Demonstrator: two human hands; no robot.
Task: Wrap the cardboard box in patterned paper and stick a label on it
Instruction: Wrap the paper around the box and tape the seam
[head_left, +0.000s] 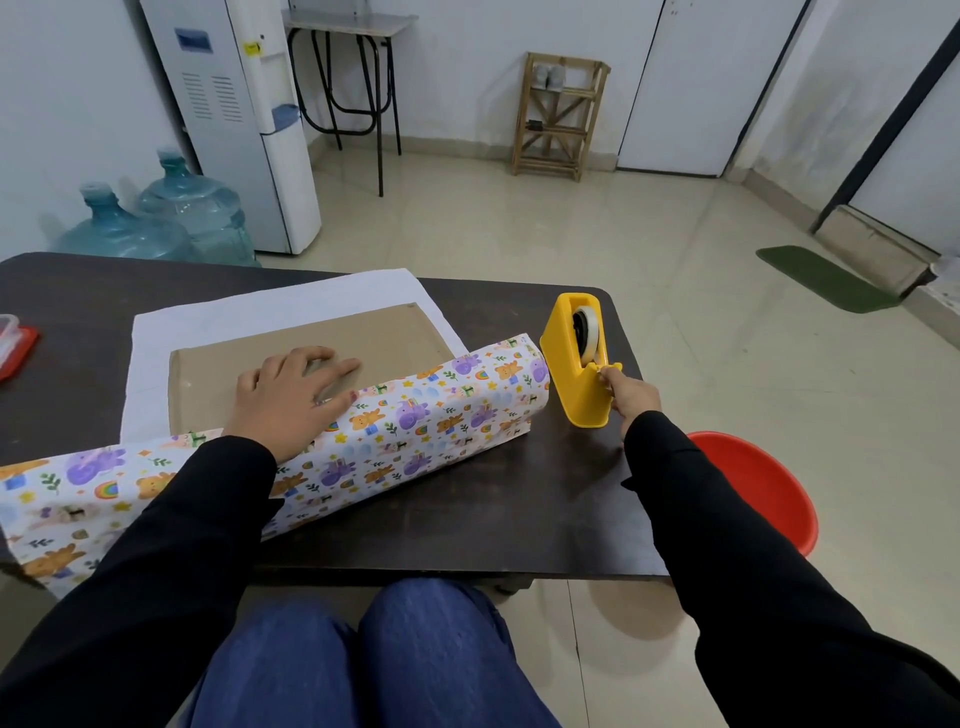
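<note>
A flat brown cardboard box lies on the white back of the patterned paper, which is folded up over the box's near edge and shows bears and rainbows. My left hand rests flat on the box, with the fingers spread and the thumb against the folded paper. To the right stands a yellow tape dispenser holding a white roll. My right hand pinches the tape end at the dispenser's cutter.
The dark table ends just right of the dispenser. A red-lidded container sits at the left edge. A red bucket stands on the floor beside the table's right side. Water bottles and a dispenser stand behind.
</note>
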